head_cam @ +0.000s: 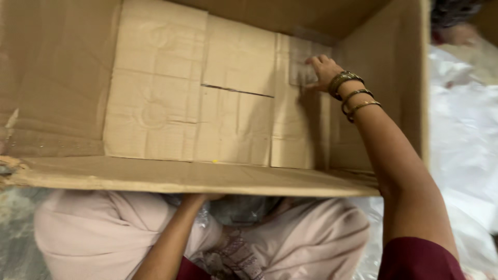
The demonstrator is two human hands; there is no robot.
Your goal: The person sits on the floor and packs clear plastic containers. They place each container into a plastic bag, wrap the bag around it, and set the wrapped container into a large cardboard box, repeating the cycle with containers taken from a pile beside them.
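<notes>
— Right hand (322,70) where?
— Deep in the cardboard box (155,176), at the far right corner of its floor. Fingers laid flat and loose on a small clear packet (302,65); possibly just a taped patch, too blurred to tell.
— Left hand (205,197)?
— Tucked under the box's near wall. Fingers hidden, so impossible to tell the grip.
— Step in hand?
— Seemingly pressing the packet down into that corner.
— And the next move?
— Calls for lifting the palm straight off without dragging the packet, then drawing the wrist with its bangles (353,96) clear of the right wall.
</notes>
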